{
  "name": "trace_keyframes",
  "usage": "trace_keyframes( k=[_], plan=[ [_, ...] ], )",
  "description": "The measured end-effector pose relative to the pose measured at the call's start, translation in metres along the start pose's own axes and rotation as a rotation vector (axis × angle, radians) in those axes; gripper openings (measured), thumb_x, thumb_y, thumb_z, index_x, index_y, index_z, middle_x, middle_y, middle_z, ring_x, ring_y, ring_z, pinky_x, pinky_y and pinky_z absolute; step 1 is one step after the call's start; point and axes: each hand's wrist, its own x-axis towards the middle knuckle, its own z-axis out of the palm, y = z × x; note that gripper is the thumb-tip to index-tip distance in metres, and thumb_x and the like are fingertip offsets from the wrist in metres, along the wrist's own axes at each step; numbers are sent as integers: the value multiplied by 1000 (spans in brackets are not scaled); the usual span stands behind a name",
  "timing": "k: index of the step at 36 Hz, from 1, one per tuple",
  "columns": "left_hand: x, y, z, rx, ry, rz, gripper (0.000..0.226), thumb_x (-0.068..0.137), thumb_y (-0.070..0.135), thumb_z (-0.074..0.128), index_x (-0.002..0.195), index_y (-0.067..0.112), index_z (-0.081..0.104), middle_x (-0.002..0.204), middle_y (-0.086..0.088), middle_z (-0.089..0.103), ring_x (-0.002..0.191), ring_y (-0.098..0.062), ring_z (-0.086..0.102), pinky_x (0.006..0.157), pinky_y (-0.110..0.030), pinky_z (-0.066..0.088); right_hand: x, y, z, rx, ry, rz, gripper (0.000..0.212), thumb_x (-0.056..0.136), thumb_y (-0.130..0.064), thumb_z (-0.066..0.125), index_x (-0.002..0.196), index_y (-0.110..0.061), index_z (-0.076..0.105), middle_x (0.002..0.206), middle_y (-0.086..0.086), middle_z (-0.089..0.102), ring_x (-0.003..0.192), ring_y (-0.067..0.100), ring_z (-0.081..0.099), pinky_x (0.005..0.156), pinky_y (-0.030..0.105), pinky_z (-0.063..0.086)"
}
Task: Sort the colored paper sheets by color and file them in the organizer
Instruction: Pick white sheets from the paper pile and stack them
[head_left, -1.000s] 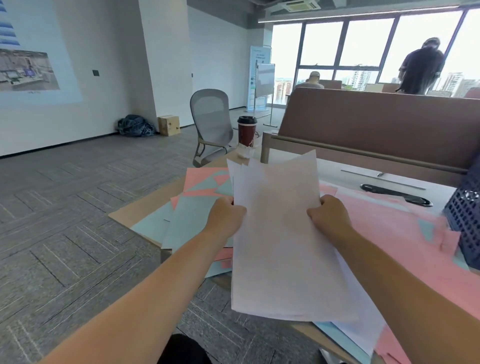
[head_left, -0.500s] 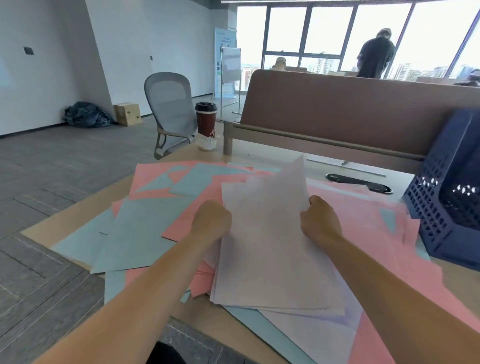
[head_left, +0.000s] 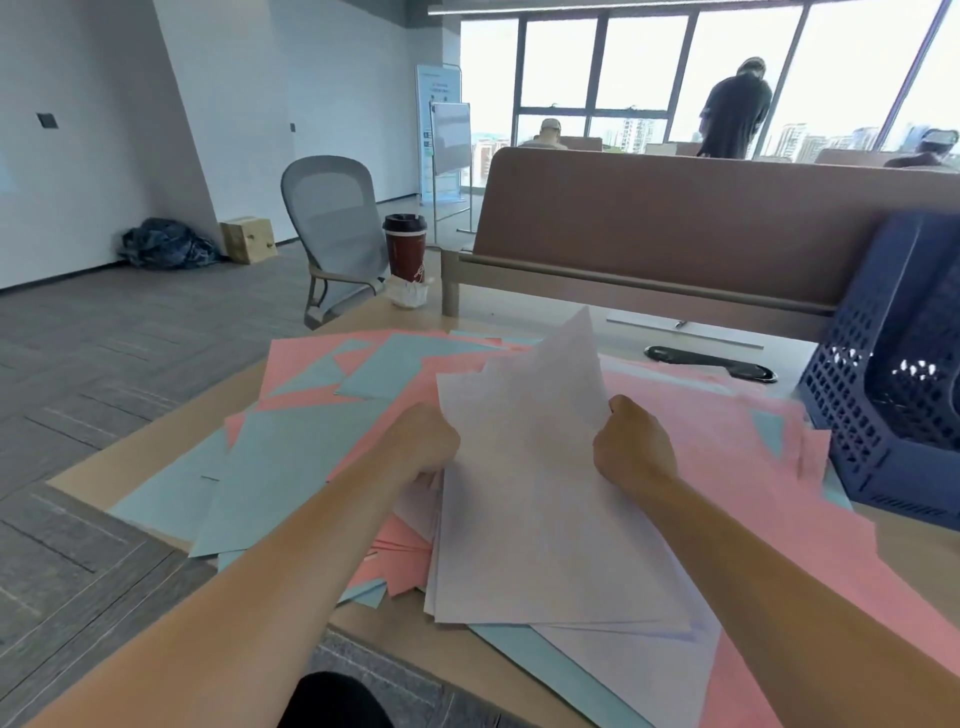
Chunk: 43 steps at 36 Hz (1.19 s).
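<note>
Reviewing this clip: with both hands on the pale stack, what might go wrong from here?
1. The pale lilac paper sheets between the left hand and right hand are fanned unevenly; some may slip out when lifted.
2. The light blue paper sheets overhang the wooden desk edge and might slide to the floor if dragged.

Matt pale lavender paper sheets (head_left: 545, 499) lie on a smooth light wood-look desk (head_left: 363, 639); the perforated dark blue plastic organizer (head_left: 883, 410) looks faintly glossy.
</note>
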Motion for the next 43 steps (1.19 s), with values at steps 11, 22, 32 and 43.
trace_keyframes(
  k=[11,22,32,43],
  plan=[
    [-2,-4,-2,-122,-158,-8,24,88,16,64,69,9,52,69,-5,47,60,-18,42,55,-24,31,0,3,1,44,8,35,17,80,0,43,92,-9,52,83,6,57,80,33,55,67,33,44],
    [-7,0,-3,-93,-90,103,30,98,29,54,76,8,54,78,-5,50,71,-22,47,55,-29,29,-10,-1,-11,157,61,60,13,82,1,39,86,-8,47,84,9,56,74,30,52,59,32,39],
    [-20,-7,-25,-105,2,116,34,97,21,55,76,-3,64,86,-20,63,83,-30,55,66,-33,37,-13,-8,-22,245,68,137,13,82,1,41,88,-7,49,80,9,53,72,30,49,54,31,34],
    [-34,-42,-45,-286,279,22,17,88,-1,52,78,-3,66,74,-15,55,72,-23,49,57,-31,32,-24,-30,-16,544,-57,254,16,78,9,45,82,2,58,76,20,53,64,28,49,49,27,35]
  ],
)
